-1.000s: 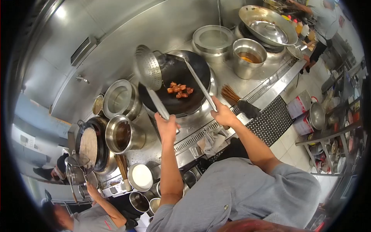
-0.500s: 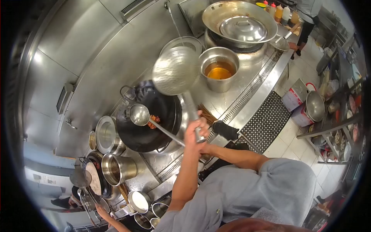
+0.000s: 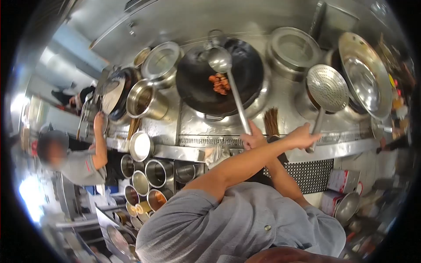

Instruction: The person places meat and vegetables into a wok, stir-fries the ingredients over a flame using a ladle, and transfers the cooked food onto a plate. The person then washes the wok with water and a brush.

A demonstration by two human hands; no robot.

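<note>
My left hand [image 3: 302, 136] reaches across to the right, its fingers closed at the handle of a perforated skimmer [image 3: 326, 87]. The skimmer's round head sits over a metal pot [image 3: 305, 103], hiding most of it. Beneath my left forearm, my right hand [image 3: 254, 136] grips the long handle of a steel ladle [image 3: 219, 59]. That ladle's bowl is over the far part of a black wok [image 3: 193, 83]. Reddish-brown pieces of food [image 3: 219, 83] lie together in the wok, beside the ladle's handle.
Lidded pots stand left [image 3: 161, 60] and right [image 3: 296, 48] of the wok. A large pan [image 3: 372, 48] with a lid is at far right. A bamboo brush [image 3: 271, 122] lies near the front edge, with a cloth [image 3: 217, 153] beside it. At left, a co-worker [image 3: 83, 162] works at another wok.
My view has turned toward the left. The skimmer has gone from raised in front of me to over the pot at right. My right hand still holds the ladle over the wok.
</note>
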